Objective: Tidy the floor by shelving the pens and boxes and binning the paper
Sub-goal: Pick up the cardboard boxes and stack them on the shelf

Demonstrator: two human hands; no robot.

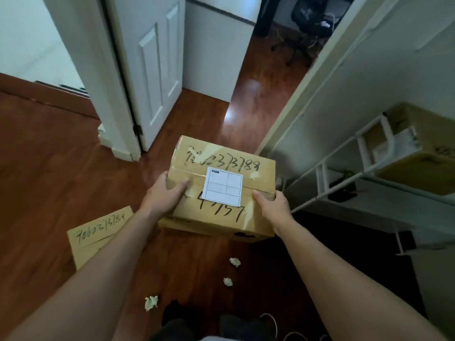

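Note:
I hold a brown cardboard box with black handwritten numbers and a white label above the floor, in the middle of the view. My left hand grips its left side and my right hand grips its right side. A second cardboard box with handwritten numbers lies on the floor at the lower left, partly behind my left forearm. Three crumpled paper balls lie on the wooden floor below the held box: one paper ball, another paper ball and a third paper ball. No pens are in view.
A white shelf rack stands at the right with cardboard boxes on it and a dark object on a lower level. An open white door and a doorway lie ahead. A black office chair is far back.

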